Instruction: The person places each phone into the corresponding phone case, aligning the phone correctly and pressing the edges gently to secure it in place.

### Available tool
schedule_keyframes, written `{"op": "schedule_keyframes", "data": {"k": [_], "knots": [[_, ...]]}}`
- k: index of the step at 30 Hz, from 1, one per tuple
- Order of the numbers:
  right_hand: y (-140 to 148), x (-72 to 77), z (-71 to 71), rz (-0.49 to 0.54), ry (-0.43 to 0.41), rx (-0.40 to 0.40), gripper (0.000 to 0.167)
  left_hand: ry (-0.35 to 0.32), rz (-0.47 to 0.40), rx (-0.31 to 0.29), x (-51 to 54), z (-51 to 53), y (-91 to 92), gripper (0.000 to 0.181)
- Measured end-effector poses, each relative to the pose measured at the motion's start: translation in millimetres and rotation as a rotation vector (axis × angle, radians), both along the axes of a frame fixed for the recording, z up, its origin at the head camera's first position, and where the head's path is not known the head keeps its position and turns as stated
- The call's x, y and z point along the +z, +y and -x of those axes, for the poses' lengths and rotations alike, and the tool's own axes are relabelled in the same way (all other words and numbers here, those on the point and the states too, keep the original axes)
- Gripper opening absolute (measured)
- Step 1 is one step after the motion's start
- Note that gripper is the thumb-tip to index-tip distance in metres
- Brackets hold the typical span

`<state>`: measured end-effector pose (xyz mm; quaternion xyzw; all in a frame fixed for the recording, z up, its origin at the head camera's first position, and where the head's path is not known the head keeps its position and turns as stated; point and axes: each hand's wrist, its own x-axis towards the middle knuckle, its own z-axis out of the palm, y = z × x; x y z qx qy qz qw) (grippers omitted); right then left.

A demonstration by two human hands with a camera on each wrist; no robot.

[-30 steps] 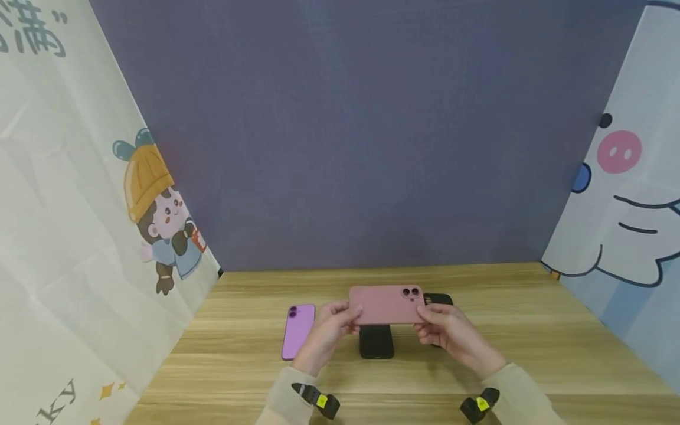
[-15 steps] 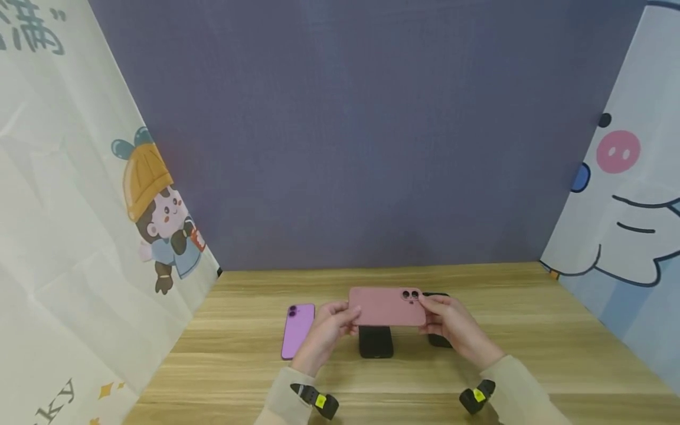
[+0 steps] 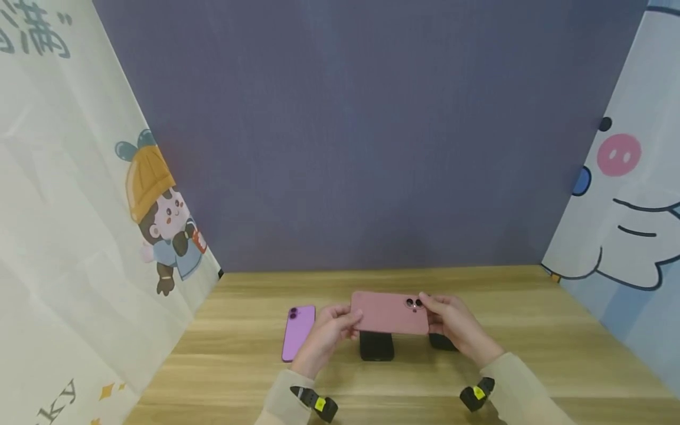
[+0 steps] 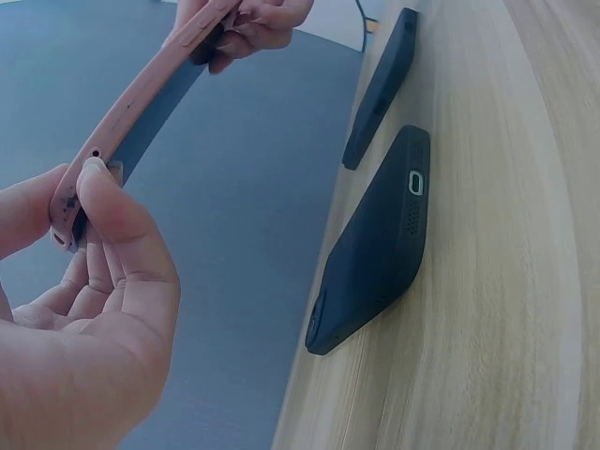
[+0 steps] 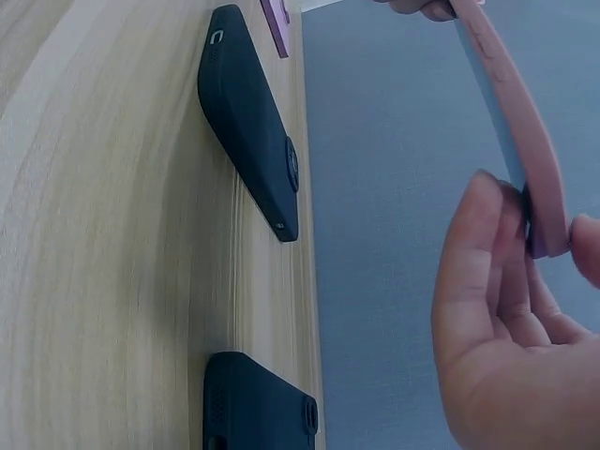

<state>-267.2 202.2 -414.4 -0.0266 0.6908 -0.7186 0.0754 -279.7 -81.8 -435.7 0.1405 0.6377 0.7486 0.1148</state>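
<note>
The fingers of the left hand [image 3: 329, 332] pinch one short end of a pink-cased smartphone [image 3: 386, 314], and those of the right hand [image 3: 454, 321] pinch the other, the right thumb beside its twin camera lenses [image 3: 414, 303]. The phone is held up lengthwise between them, clear of the wood-grain surface [image 3: 228, 336], its back towards the head camera and its right end slightly lower. Beneath it in the head view, partly hidden, a black-cased smartphone [image 3: 376, 347] lies flat, its charging port [image 4: 416, 183] showing in the left wrist view. A second black-cased smartphone [image 3: 443, 342] lies mostly behind the right hand, and a purple smartphone [image 3: 298, 333] with two lenses lies to the left of the left hand. Black wrist straps [image 3: 320, 405] with yellow patches sit at the cream sleeves [image 3: 288, 394]. Behind stands a dark blue-grey panel [image 3: 340, 147], flanked by sheets printed with a yellow-hatted cartoon figure [image 3: 151, 183] and a pink-snouted one [image 3: 618, 154]
</note>
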Motion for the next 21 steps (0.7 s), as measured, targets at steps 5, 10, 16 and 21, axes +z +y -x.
{"op": "schedule_keyframes", "data": {"k": [5, 10, 16, 21], "knots": [[-1.5, -3.1, 0.3, -0.061, 0.019, -0.032, 0.04, 0.009, 0.006, -0.012, -1.4, -1.4, 0.5, 0.018], [-3.1, -3.5, 1.7, -0.114, 0.04, -0.066, 0.037, 0.016, 0.012, -0.017, 0.8, -3.5, 1.2, 0.019], [-3.3, -1.9, 1.1, -0.098, 0.027, -0.067, 0.032, 0.023, 0.021, -0.027, 0.2, -4.9, 1.7, 0.02], [-1.9, -1.3, -0.5, 0.021, -0.013, 0.002, 0.03, 0.018, 0.026, -0.025, 0.0, -5.3, 0.6, 0.022]]}}
